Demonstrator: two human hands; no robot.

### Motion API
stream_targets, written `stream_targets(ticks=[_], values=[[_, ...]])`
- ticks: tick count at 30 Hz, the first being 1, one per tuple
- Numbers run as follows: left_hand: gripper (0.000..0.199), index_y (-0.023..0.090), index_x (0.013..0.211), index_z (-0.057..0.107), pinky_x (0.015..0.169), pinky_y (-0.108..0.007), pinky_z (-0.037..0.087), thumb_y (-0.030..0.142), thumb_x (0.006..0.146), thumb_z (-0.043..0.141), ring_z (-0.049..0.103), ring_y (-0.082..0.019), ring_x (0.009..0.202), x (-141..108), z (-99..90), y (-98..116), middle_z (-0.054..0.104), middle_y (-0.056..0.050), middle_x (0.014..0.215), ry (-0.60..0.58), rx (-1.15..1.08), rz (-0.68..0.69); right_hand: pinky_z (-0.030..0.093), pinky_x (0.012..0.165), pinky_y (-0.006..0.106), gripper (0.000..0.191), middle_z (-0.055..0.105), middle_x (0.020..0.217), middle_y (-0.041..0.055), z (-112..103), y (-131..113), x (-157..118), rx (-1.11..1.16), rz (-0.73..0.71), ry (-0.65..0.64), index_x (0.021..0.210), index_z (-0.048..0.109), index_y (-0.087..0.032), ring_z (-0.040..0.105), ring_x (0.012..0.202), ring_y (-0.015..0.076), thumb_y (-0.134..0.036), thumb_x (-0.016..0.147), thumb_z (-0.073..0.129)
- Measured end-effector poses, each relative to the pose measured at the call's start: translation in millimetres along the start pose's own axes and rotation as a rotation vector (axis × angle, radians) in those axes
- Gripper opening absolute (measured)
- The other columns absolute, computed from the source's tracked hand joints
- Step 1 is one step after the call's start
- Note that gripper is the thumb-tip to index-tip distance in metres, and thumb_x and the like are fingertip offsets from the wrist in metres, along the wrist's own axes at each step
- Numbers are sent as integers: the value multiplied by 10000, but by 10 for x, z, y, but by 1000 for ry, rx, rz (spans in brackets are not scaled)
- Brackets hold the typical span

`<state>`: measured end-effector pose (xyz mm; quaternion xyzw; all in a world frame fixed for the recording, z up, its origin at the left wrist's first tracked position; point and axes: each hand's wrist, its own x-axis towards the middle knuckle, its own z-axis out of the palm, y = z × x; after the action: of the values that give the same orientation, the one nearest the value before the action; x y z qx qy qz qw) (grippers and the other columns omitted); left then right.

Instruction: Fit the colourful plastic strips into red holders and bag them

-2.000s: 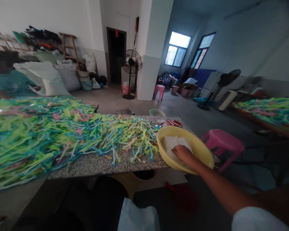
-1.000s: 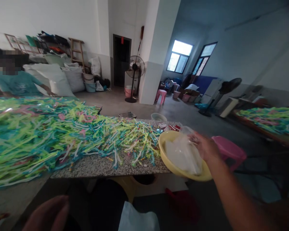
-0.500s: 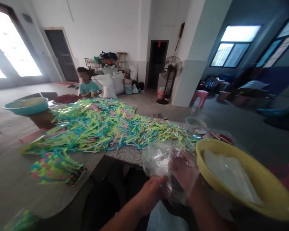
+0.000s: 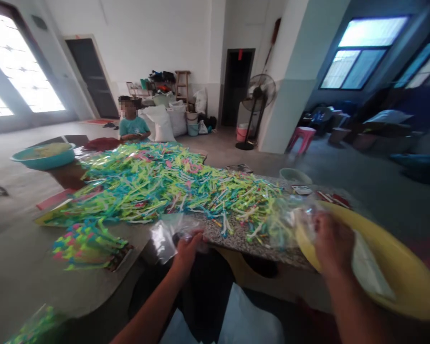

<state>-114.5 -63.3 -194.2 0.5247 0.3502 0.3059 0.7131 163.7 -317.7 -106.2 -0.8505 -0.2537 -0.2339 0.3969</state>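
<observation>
My left hand (image 4: 189,247) is closed on a clear plastic bag (image 4: 166,236) in front of the table's near edge. Off to the right, my right hand (image 4: 332,241) is closed on another clear plastic bag (image 4: 284,220), which spreads over the table edge and the rim of a yellow basin (image 4: 412,274). A whitish stack of what look like plastic bags (image 4: 371,270) lies in that basin. Beyond both hands is a large heap of green, blue, white and pink strips (image 4: 157,179), some with thin sticks, on the speckled stone table (image 4: 218,241).
A bundle of the same colourful strips (image 4: 88,246) sits on a grey surface at left. A blue-green basin (image 4: 45,160) stands at far left. Across the heap is another person (image 4: 134,126). Behind are a standing fan (image 4: 258,100), white sacks (image 4: 159,124) and a pink stool (image 4: 303,136).
My hands were together at one crumpled clear bag. Now they are apart: the left has moved left, the right has moved right to the yellow basin, each with clear plastic. The view has shifted slightly.
</observation>
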Motion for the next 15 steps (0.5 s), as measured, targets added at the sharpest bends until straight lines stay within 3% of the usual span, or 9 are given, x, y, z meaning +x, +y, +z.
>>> stream_targets(ticks=[2, 4, 6, 8, 10, 11, 13, 15], values=[[516, 116, 1056, 707, 674, -277, 526, 535, 755, 706, 654, -177, 667, -22, -150, 2, 742, -46, 778, 6, 167, 70, 458, 827, 423, 262, 603, 811, 144, -339, 261, 279, -166, -36, 267, 698, 462, -241, 594, 867, 293, -374, 920, 420], [447, 152, 975, 747, 758, -304, 541, 545, 786, 652, 686, -216, 762, -36, -260, 17, 763, -45, 797, -14, 408, 103, 449, 864, 394, 247, 606, 858, 149, -556, 500, 463, -310, -162, 293, 674, 444, -238, 581, 900, 269, -319, 907, 430], [413, 183, 886, 766, 788, -323, 543, 556, 797, 610, 704, -246, 806, -56, -301, 34, 771, -39, 802, -58, 596, 119, 443, 877, 372, 231, 618, 871, 137, -609, 738, 519, -398, -242, 100, 662, 477, -226, 573, 900, 246, -271, 886, 438], [411, 200, 828, 763, 790, -325, 540, 562, 814, 569, 711, -256, 820, -102, -277, 45, 772, -34, 803, -124, 698, 139, 450, 842, 349, 215, 646, 864, 118, -541, 980, 453, -392, -220, -262, 675, 540, -211, 573, 867, 228, -249, 869, 456], [421, 208, 794, 753, 768, -314, 531, 567, 830, 536, 709, -249, 799, -169, -225, 42, 764, -28, 778, -179, 762, 135, 451, 718, 323, 221, 656, 770, 88, -431, 1195, 315, -360, -94, -673, 669, 584, -203, 568, 733, 209, -277, 858, 496], [424, 209, 781, 746, 759, -305, 524, 568, 835, 525, 706, -242, 785, -202, -201, 36, 758, -25, 762, -203, 786, 131, 440, 661, 310, 205, 661, 734, 72, -380, 1279, 244, -342, -59, -795, 678, 613, -199, 563, 673, 201, -304, 840, 543], [427, 206, 743, 725, 724, -285, 505, 561, 841, 509, 690, -225, 749, -257, -173, 17, 736, -20, 723, -248, 833, 135, 424, 627, 297, 199, 688, 757, 65, -305, 1381, 144, -307, -23, -906, 750, 666, -190, 576, 645, 195, -359, 829, 596], [422, 198, 689, 694, 664, -266, 472, 538, 843, 496, 661, -207, 694, -290, -172, -4, 692, -14, 658, -279, 884, 139, 427, 658, 294, 278, 710, 830, 80, -255, 1398, 134, -299, -27, -888, 815, 684, -177, 611, 702, 204, -427, 872, 574]])
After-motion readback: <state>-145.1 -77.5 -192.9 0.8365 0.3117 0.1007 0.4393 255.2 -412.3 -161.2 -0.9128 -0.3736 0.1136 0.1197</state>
